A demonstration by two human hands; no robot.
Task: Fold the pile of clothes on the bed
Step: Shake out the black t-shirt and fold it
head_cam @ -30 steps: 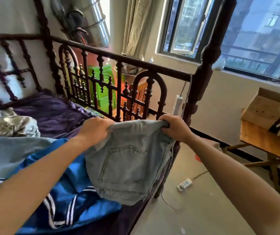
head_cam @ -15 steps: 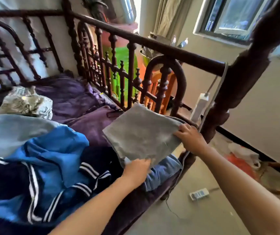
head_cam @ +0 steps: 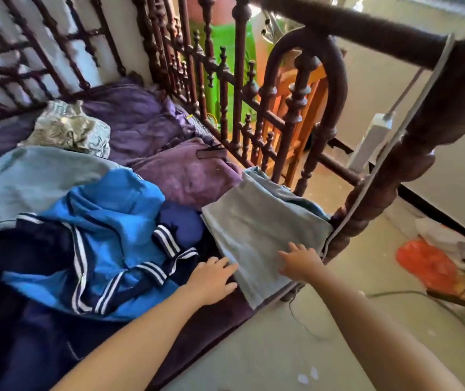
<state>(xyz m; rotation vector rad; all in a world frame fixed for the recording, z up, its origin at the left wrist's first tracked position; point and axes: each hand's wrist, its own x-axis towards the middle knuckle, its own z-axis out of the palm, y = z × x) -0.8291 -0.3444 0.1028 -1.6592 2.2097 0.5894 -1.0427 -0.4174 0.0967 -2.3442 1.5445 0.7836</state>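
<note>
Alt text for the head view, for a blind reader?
The right hand lies flat on folded denim at the bed corner by a dark post; the left hand touches its edge. Unfolded clothes, a blue striped jacket among them, are heaped to the left.

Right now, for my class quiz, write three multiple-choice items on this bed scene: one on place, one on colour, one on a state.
1. Where does the folded denim lie? A on the floor; B on the bed beside the bedpost; C over the rail.
2. The striped jacket is mainly: A red; B yellow; C blue.
3. The right hand: A lies open on the denim; B grips the rail; C holds a bag.
Answers: B, it sits at the corner by the post; C, blue cloth dominates; A, its fingers spread flat on the cloth.
</note>
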